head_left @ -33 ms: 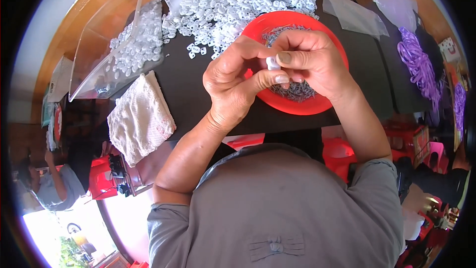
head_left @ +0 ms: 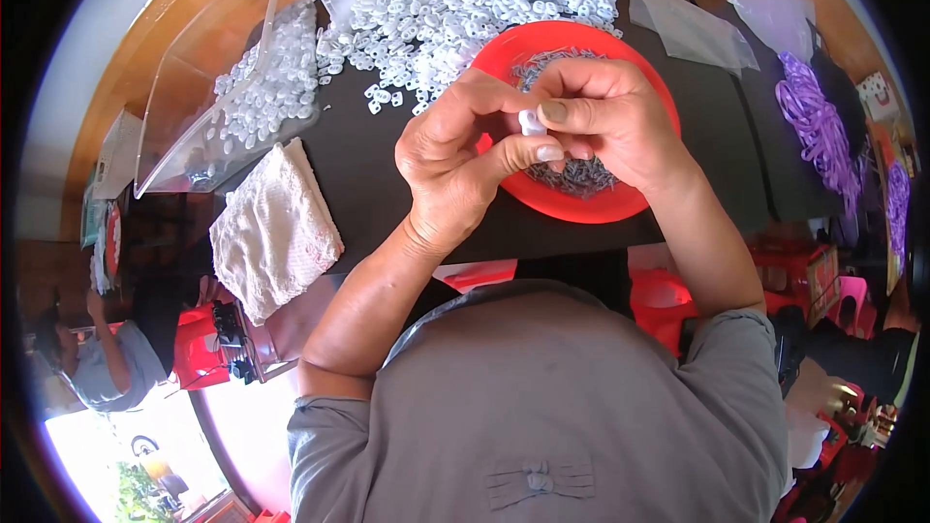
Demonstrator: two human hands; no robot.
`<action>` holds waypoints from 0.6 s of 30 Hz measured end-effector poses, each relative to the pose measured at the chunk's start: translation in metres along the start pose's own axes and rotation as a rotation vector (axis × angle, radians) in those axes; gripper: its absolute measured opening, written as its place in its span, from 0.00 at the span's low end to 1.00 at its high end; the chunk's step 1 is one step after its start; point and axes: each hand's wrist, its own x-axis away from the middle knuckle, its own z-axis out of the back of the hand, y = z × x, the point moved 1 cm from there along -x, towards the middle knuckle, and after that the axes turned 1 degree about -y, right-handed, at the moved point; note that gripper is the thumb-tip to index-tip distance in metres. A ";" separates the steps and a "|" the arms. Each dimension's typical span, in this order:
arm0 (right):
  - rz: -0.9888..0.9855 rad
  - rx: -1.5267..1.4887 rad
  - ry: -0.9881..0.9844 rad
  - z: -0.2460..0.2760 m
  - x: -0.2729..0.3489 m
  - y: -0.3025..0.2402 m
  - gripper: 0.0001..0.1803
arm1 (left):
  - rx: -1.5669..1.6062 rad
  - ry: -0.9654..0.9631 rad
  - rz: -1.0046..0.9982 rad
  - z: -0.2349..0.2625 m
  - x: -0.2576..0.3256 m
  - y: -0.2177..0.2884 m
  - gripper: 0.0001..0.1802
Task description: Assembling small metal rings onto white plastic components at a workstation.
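My left hand (head_left: 453,174) and my right hand (head_left: 615,126) meet above a red bowl (head_left: 581,203) on the black table (head_left: 387,184). Between the fingertips of both hands sits a small white plastic piece (head_left: 531,123); my left thumb presses it from below and my right fingers pinch it from the side. The bowl holds a heap of small grey metal parts (head_left: 576,174), partly hidden by my hands. Just beyond the bowl lies a big pile of white plastic pieces (head_left: 436,0).
A clear plastic container (head_left: 242,107) with more white pieces stands at the left, a white lace cloth (head_left: 274,230) near the table's left edge. Clear bags (head_left: 688,29) and purple strands (head_left: 819,126) lie at the right. Red stools (head_left: 668,295) stand below; another person (head_left: 107,358) sits lower left.
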 end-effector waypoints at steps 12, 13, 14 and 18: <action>-0.059 0.080 -0.004 0.005 0.001 -0.005 0.12 | 0.077 0.006 0.186 -0.004 0.000 0.009 0.10; -0.075 0.097 -0.015 0.006 0.001 -0.005 0.12 | 0.078 0.006 0.187 -0.003 0.000 0.007 0.10; -0.078 0.094 -0.019 0.004 0.001 -0.004 0.12 | 0.046 -0.011 0.143 0.000 0.001 0.004 0.09; -0.104 0.049 -0.023 -0.002 -0.004 -0.003 0.10 | 0.066 0.006 0.132 0.004 0.001 0.004 0.09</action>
